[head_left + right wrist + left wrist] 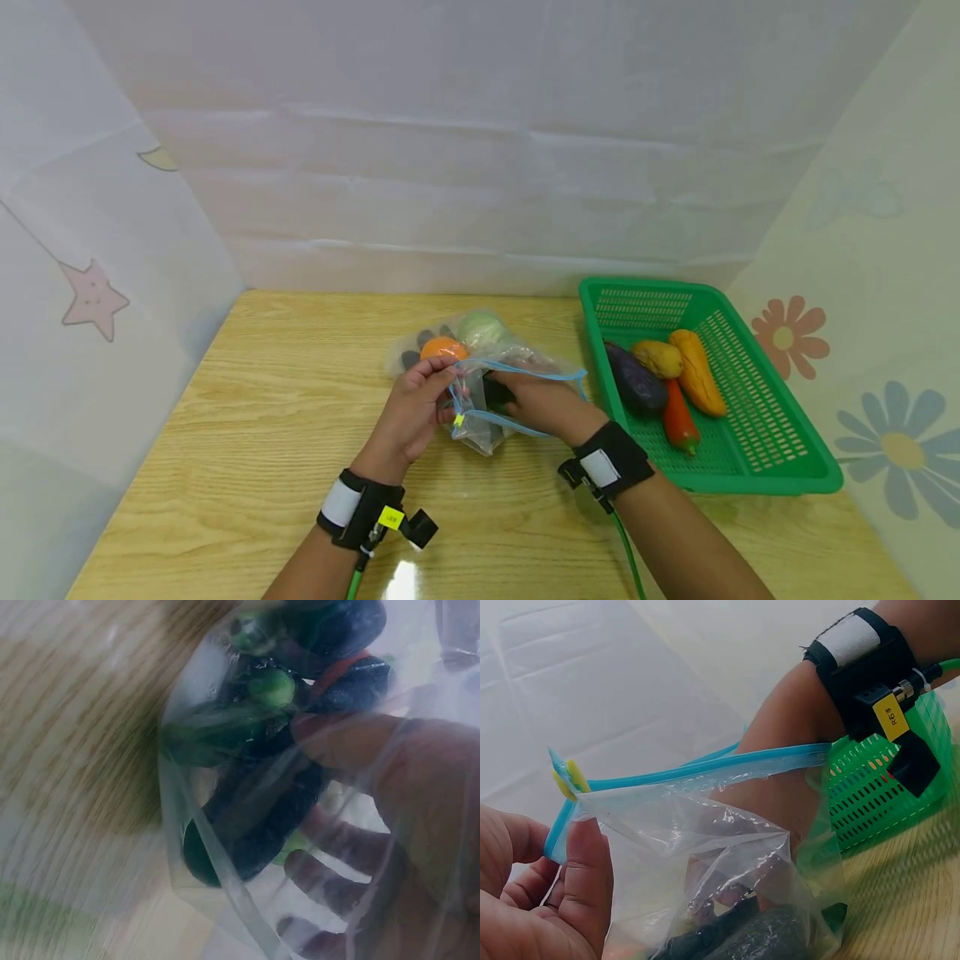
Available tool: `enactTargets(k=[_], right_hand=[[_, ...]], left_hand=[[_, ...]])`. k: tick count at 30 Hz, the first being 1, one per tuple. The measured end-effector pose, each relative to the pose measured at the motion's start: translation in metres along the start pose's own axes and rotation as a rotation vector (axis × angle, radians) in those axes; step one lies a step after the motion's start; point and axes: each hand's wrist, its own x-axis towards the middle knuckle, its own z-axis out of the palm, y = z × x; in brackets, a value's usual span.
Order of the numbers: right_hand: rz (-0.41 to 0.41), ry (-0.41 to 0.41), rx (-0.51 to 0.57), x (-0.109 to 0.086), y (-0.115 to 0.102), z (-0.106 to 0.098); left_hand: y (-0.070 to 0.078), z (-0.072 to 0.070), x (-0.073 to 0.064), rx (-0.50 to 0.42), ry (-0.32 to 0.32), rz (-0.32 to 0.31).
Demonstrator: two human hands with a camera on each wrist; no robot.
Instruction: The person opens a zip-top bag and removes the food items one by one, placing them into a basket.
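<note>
A clear zip bag [474, 433] with a blue zip edge and yellow slider [571, 780] stands with its mouth apart at mid-table. My left hand [411, 410] pinches its edge beside the slider, thumb against the plastic. Through the mouth reaches my right hand [542, 402], inside the bag to the wrist. There, its thumb and fingertips are at a long dark green cucumber [259, 817]. Seen through the plastic are an orange fruit [442, 348], a pale green round vegetable [482, 330] and smaller green pieces [271, 688]. Plastic folds blur the rest of the contents.
At the right stands a green basket [780, 482] with an eggplant [636, 382], a yellow-brown potato-like piece [658, 359], a red-orange pepper [679, 419] and a long orange-yellow vegetable [699, 373]. White cloth walls surround the wooden table [247, 467].
</note>
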Motion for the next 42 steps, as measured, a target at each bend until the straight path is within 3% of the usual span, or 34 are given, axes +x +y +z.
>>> enactTargets(k=[10,18,22,27,32,36,42], right_hand=[[0.064,-0.04,0.043,-0.006,-0.003,-0.004],[-0.015,0.092,0.044,-0.021,-0.01,-0.017],[-0.069,0.087,0.041,-0.034,-0.016,-0.031],[-0.145,0.017,0.079,-0.059,-0.021,-0.057],[-0.127,-0.018,0.176,-0.084,-0.02,-0.081],[-0.132,0.043,0.209,-0.107,-0.011,-0.096],[-0.11,0.243,0.217,-0.141,0.019,-0.109]], left_hand=[[-0.003,0.0,0.002,0.014,-0.014,-0.012],[-0.001,0.004,0.001,0.007,-0.023,-0.027],[-0.001,0.005,0.0,0.019,-0.023,-0.025],[-0.001,0.006,0.0,0.023,-0.014,-0.018],[-0.002,0.005,0.001,0.026,-0.006,-0.017],[-0.002,0.003,0.0,0.026,-0.018,-0.022],[-0.002,0.002,0.0,0.022,-0.014,-0.034]])
